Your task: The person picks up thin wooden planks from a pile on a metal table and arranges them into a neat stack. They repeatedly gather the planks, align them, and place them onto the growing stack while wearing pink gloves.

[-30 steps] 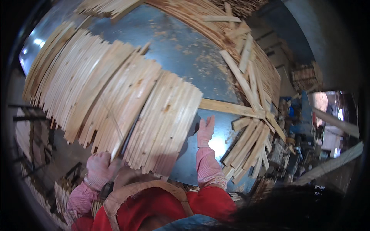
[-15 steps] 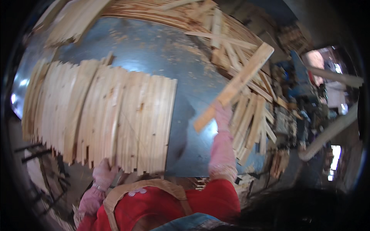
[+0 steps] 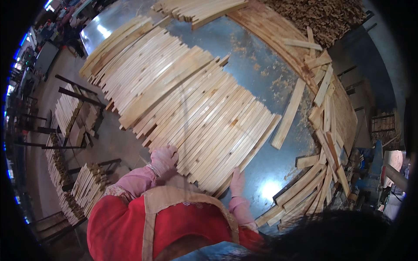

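A broad row of pale wooden strips [image 3: 204,113] lies side by side on the blue metal table [image 3: 265,163]. Its near ends are uneven. My left hand [image 3: 164,160], in a pink glove, presses curled fingers against these ends near the middle; whether they hold anything is hidden. At the row's right edge, my right hand [image 3: 237,182], gloved alike, rests with stretched fingers along the near end of the outermost strip [image 3: 257,152]. Farther right, a loose board [image 3: 289,114] lies apart from the row.
Jumbled offcuts and boards [image 3: 307,187] cover the table's right side, beside a wide brown panel [image 3: 283,37]. More planks [image 3: 200,8] lie at the far edge. Left of the table stand dark metal racks [image 3: 80,93] and stacked strips [image 3: 89,187]. Sawdust [image 3: 283,74] dots the tabletop.
My right hand has let go of the board it held over the right side and moved to the row's right edge. A board now lies loose there. The view has turned left.
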`<action>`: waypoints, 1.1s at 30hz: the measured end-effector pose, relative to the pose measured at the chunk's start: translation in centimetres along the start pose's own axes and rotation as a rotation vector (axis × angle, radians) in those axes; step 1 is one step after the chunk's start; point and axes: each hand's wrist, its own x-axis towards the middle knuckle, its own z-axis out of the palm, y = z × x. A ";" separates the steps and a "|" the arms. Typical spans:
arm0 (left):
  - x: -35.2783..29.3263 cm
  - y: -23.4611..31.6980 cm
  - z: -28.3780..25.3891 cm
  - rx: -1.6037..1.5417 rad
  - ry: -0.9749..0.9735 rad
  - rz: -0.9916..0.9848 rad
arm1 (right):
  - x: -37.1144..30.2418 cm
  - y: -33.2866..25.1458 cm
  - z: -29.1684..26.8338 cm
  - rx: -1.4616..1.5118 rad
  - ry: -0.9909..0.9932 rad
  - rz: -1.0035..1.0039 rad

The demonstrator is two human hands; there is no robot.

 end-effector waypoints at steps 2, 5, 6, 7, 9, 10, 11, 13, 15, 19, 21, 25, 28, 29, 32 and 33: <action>-2.3 -1.9 0.4 0.038 -0.052 0.008 | 0.9 0.5 -1.0 0.042 -0.036 -0.027; -6.4 -3.5 0.0 0.052 -0.188 -0.089 | 3.8 2.6 -1.1 0.230 0.083 -0.187; -7.7 -4.6 1.5 0.028 -0.187 -0.114 | 3.6 1.2 -0.9 0.114 0.090 -0.153; -9.0 -5.9 2.8 0.004 -0.187 -0.139 | 3.8 -0.3 -0.7 -0.003 0.095 -0.121; -9.3 -3.8 1.8 -0.129 -0.182 -0.234 | 4.1 -1.2 -0.5 -0.094 0.102 -0.091; -9.3 -2.8 1.6 -0.212 -0.147 -0.278 | 4.1 -0.6 -0.4 -0.067 0.090 -0.082; -8.7 -1.9 1.4 -0.290 -0.109 -0.320 | 4.5 -0.1 -0.3 -0.035 0.081 -0.073; -8.4 -0.8 2.7 -0.404 -0.006 -0.349 | 5.0 0.8 -0.4 0.025 0.052 -0.142; -7.1 -0.4 4.0 -0.451 0.036 -0.378 | 6.1 1.0 -0.3 0.056 0.060 -0.132; -8.5 -0.1 3.3 -0.394 -0.081 -0.245 | 7.6 3.9 -0.7 0.157 0.091 -0.136; -8.7 0.8 2.1 -0.486 -0.191 -0.117 | 7.7 2.3 -2.7 0.217 0.007 -0.067; -5.6 2.0 5.8 -0.411 -0.253 -0.075 | 8.9 4.5 -4.1 0.173 0.076 -0.089; -2.1 4.0 6.9 -0.338 0.106 0.142 | 9.3 5.5 -4.1 0.282 0.003 -0.089; -1.7 4.5 7.2 -0.385 0.096 0.133 | 9.2 5.4 -4.3 0.274 0.024 -0.086; -0.4 4.8 10.3 -0.564 0.069 0.147 | 8.7 3.7 -3.5 0.224 0.120 -0.104; -0.6 6.0 8.1 -0.602 0.054 0.126 | 8.5 3.6 -3.9 0.226 0.100 -0.083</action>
